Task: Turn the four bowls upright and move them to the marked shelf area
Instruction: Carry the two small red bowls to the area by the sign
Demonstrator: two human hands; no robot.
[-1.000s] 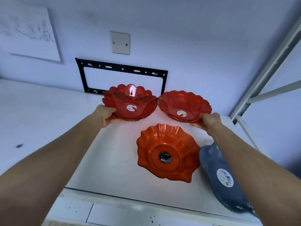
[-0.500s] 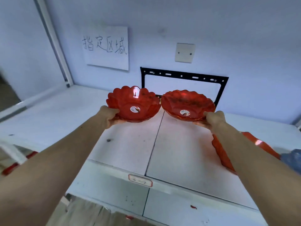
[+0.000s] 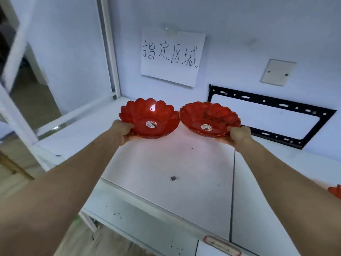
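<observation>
Two red see-through bowls are held upright side by side above the white shelf. My left hand grips the near rim of the scalloped red bowl. My right hand grips the near right rim of the second red bowl; the two rims almost touch. Both hang below a white paper sign with handwritten characters taped to the wall. A sliver of an orange bowl shows at the right edge. The fourth bowl is out of view.
A black metal bracket frame is fixed to the wall at the right, below a beige blank plate. A white upright post bounds the shelf's left end. A seam splits the shelf boards. A small dark speck lies on the shelf.
Both hands have carried the two red bowls leftward along the shelf, to below the paper sign. The orange and blue bowls have slid out of view to the right.
</observation>
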